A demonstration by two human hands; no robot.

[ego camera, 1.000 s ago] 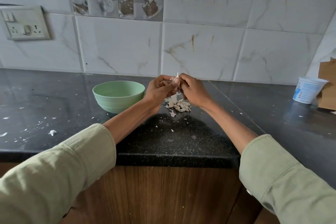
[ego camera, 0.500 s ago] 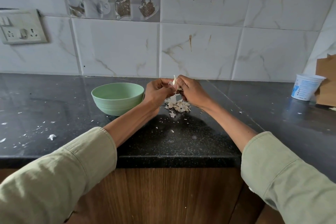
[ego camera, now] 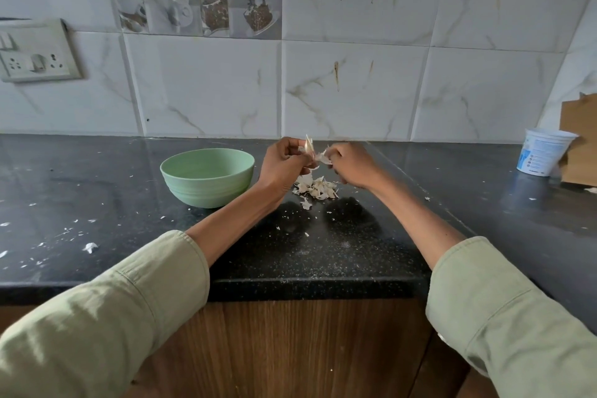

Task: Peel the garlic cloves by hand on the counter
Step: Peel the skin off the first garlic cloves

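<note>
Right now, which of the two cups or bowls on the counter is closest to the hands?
The green bowl. It sits right beside the left hand, while the white plastic cup stands far off at the right end of the counter, by the brown cardboard.

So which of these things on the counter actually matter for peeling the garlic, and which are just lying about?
Part of the job:
- garlic clove, pinched in the left hand
- strip of skin, pinched by the right hand
- pile of peelings below the hands
- green bowl, probably for peeled cloves

Just lying about:
- white tub
- cardboard piece
- wall socket
</note>
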